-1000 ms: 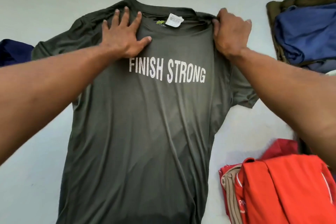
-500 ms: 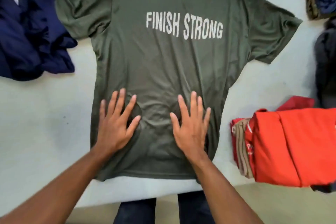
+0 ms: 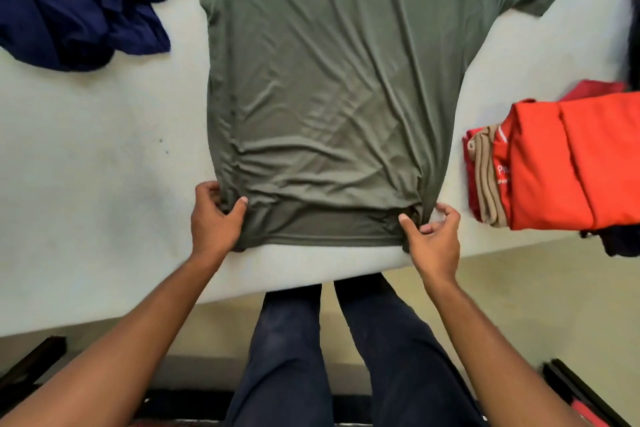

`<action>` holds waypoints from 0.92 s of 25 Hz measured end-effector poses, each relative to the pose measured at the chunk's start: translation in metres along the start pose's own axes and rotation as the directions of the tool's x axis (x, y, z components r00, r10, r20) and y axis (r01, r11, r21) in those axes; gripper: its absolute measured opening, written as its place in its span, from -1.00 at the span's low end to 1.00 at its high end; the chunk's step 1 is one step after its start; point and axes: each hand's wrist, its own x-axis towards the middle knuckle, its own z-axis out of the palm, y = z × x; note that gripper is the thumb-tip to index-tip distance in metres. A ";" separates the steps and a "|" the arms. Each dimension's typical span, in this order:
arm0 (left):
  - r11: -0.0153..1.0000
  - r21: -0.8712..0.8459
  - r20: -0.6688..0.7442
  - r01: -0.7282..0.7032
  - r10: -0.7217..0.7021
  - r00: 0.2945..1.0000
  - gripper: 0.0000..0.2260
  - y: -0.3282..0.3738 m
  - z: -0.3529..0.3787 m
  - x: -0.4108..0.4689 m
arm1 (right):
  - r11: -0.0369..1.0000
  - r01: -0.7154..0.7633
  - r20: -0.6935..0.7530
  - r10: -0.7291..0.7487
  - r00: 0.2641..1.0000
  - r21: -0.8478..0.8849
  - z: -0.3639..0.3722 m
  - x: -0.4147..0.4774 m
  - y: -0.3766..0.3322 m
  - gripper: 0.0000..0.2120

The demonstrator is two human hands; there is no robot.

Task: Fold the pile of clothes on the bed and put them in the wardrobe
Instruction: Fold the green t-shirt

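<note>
An olive-green T-shirt (image 3: 329, 87) with white "FINISH STRONG" lettering lies flat and face up on the white bed (image 3: 86, 156); its collar is out of frame at the top. My left hand (image 3: 214, 218) pinches the shirt's lower left hem corner between thumb and fingers. My right hand (image 3: 431, 236) pinches the lower right hem corner the same way. The hem lies close to the bed's near edge.
A crumpled navy garment (image 3: 76, 7) lies at the bed's far left. A folded stack topped by an orange-red shirt (image 3: 571, 159) sits at the right, with a dark garment under its near corner. My legs in dark trousers stand against the bed edge, on a pale floor.
My hands slid from the shoulders down the shirt, pressed flat on its lower part, then moved out to the hem corners and pinched them. The view tilted downward.
</note>
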 end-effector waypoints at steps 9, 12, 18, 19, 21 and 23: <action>0.971 -0.183 0.111 0.157 -0.138 0.984 -0.88 -0.029 0.001 -0.022 | 0.996 0.028 -0.034 -0.025 0.999 0.090 -0.027 -0.008 0.045 -0.78; 0.989 -0.059 -0.018 0.136 -0.137 0.990 -0.82 -0.051 -0.003 -0.024 | 0.998 -0.008 0.049 0.005 0.999 0.060 -0.037 -0.003 0.069 -0.84; 0.965 0.263 -0.322 -0.022 0.109 0.941 -0.61 -0.021 0.006 -0.042 | 0.924 0.154 -0.056 -0.185 0.981 -0.349 -0.048 -0.017 0.027 -0.60; 0.953 0.283 -0.329 -0.109 0.203 0.922 -0.60 -0.014 0.008 -0.046 | 0.922 0.208 -0.052 -0.238 0.970 -0.326 -0.049 -0.023 0.018 -0.65; 0.921 0.241 -0.242 -0.305 0.361 0.901 -0.67 0.008 0.017 -0.040 | 0.965 0.258 0.022 -0.257 0.966 -0.053 -0.050 -0.022 -0.017 -0.80; 0.895 0.080 -0.066 -0.439 0.444 0.894 -0.79 0.048 0.038 -0.031 | 0.940 0.192 0.106 -0.229 0.968 0.283 -0.056 -0.005 -0.070 -0.82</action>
